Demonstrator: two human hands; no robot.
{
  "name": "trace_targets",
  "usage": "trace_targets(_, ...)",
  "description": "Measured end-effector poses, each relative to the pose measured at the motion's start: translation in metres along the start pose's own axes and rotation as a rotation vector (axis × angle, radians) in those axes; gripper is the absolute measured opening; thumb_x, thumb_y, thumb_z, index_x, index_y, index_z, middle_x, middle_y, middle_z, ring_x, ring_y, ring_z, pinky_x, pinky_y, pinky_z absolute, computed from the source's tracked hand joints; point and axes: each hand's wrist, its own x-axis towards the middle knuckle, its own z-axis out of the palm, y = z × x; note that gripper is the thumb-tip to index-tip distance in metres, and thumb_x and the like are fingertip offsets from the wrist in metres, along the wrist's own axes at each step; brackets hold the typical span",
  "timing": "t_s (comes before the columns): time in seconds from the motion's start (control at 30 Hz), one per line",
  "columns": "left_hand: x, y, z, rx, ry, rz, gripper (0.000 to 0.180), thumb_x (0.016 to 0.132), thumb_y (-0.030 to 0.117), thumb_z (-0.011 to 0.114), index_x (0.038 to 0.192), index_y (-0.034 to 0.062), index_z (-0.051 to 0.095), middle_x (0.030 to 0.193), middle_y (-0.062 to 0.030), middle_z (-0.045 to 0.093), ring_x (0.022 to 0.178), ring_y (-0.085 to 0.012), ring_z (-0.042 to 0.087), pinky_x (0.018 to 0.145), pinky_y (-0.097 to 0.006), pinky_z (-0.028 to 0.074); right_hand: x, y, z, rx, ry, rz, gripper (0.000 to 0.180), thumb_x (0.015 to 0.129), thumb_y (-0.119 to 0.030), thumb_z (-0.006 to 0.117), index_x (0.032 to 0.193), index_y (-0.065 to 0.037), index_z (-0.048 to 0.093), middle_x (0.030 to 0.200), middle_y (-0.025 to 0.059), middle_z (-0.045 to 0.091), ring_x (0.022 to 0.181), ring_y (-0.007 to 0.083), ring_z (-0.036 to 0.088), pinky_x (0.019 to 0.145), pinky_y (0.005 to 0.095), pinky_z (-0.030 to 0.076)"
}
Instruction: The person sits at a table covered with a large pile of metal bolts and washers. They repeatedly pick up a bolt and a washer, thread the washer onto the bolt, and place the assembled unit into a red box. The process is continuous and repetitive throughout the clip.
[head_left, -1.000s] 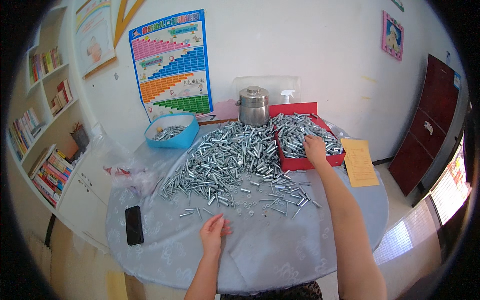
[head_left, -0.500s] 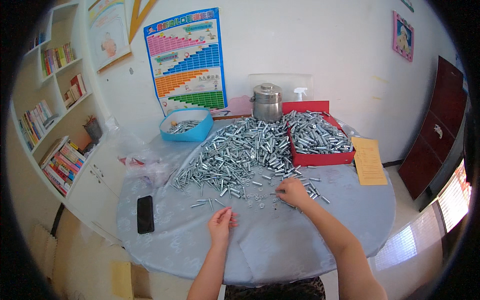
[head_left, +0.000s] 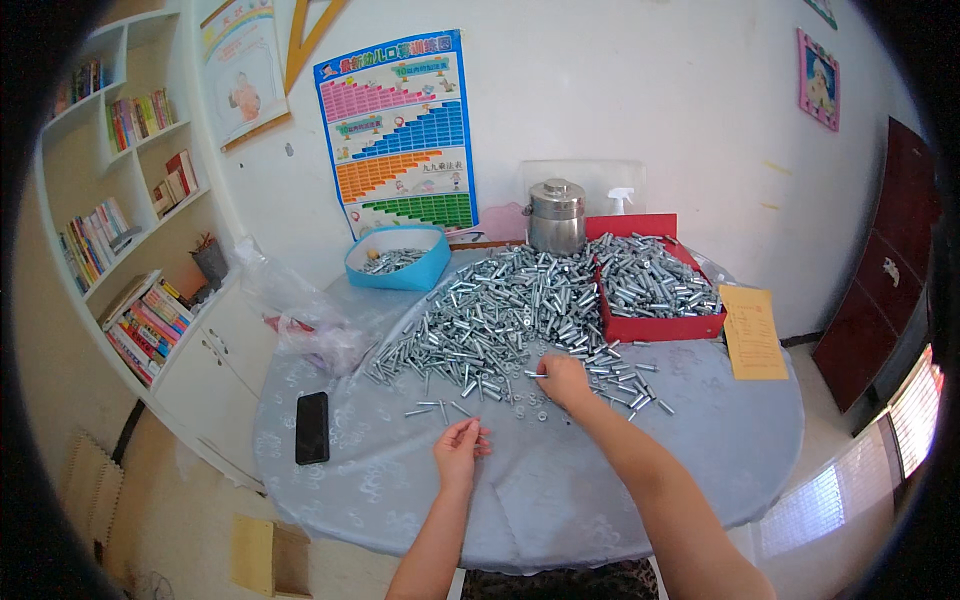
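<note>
A big pile of silvery metal bolts point(head_left: 470, 320) covers the far middle of the table. Loose washers point(head_left: 521, 400) lie at the pile's near edge, with a few single bolts point(head_left: 440, 408) to their left. My right hand point(head_left: 566, 384) is at this near edge, its fingers closed on a slim metal bolt point(head_left: 535, 374) that sticks out to the left. Nearer me, on the left, my left hand point(head_left: 460, 450) has thumb and fingertips pinched together; what they hold, if anything, is too small to make out.
A red box point(head_left: 665, 328) full of bolts stands right of the pile, a blue bin point(head_left: 400, 276) with more at the back left. Behind the pile is a steel pot point(head_left: 557, 218). A black phone point(head_left: 312, 428), plastic bags point(head_left: 310, 315) and a yellow paper point(head_left: 754, 335) lie near the edges.
The whole view has shifted slightly, so the table sits further right and lower. My right hand has moved a little left and away from me with the bolt. My left hand stays pinched.
</note>
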Motion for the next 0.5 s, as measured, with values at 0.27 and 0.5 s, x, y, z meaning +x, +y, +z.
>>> trace_targets(0.27,-0.003,-0.004,0.007,0.055,-0.116,0.047,0.018,0.081,0.007,0.058,0.097,-0.0001,0.058,0.082,-0.0085,0.061,0.065,-0.0109,0.056,0.054,-0.024,0.049,-0.040,-0.036,-0.025,0.739,-0.191,0.210,0.017,0.070,-0.016,0.066,0.082,-0.005,0.061,0.074,0.0055,0.062,0.071,0.0137,0.059,0.066,0.0264,0.046)
trace_targets(0.5,-0.010,-0.006,0.007,0.089,-0.331,0.067,0.023,0.080,0.004,0.057,0.102,0.0001,0.055,0.081,-0.0073,0.060,0.069,-0.0123,0.057,0.059,-0.026,0.051,-0.092,-0.060,-0.022,1.250,-0.386,0.244,0.014,0.077,-0.009,0.064,0.087,-0.002,0.058,0.083,0.0013,0.059,0.076,0.0071,0.055,0.069,0.0210,0.044)
